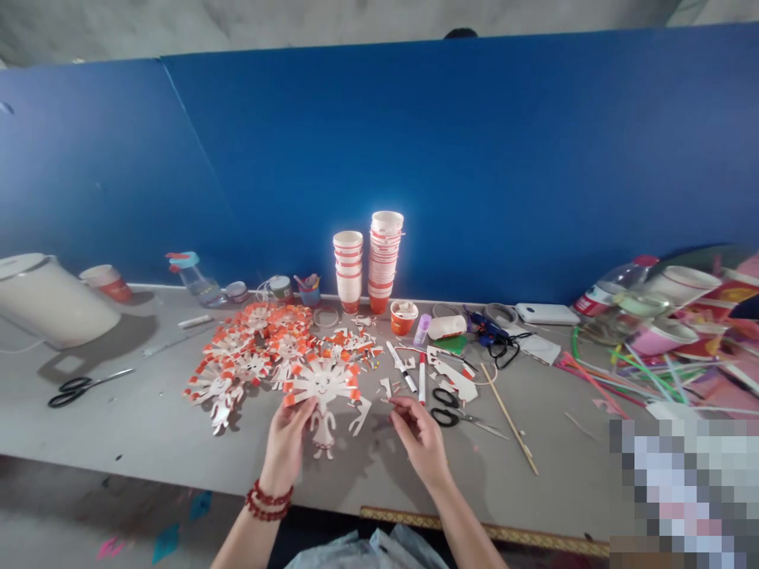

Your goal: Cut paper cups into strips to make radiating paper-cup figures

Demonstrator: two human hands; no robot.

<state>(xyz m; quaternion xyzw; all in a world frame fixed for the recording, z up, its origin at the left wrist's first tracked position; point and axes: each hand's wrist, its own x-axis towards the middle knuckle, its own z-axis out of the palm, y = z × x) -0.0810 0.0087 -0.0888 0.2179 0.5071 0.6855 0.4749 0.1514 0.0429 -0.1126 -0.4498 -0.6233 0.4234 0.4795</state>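
My left hand (285, 442) is closed around the edge of a paper-cup doll (323, 386), a white figure with a smiling face, orange-tipped strips fanned about its head and a small dress below. To its right, my right hand (420, 442) hovers with fingers curled and thumb and fingertips together; whatever they may pinch is too small to make out. White paper scraps (360, 416) lie between the hands. Behind the left hand is a heap of similar orange-and-white paper dolls (254, 359). Black-handled scissors (468, 415) rest right of my right hand, beside a red marker (422, 378).
Two stacks of paper cups (385, 261) stand by the blue partition (266, 158). A glue gun (489, 328), wooden stick (510, 419) and coloured straws (598, 383) lie to the right. Another pair of scissors (80, 387) and a white kettle (53, 304) are at left.
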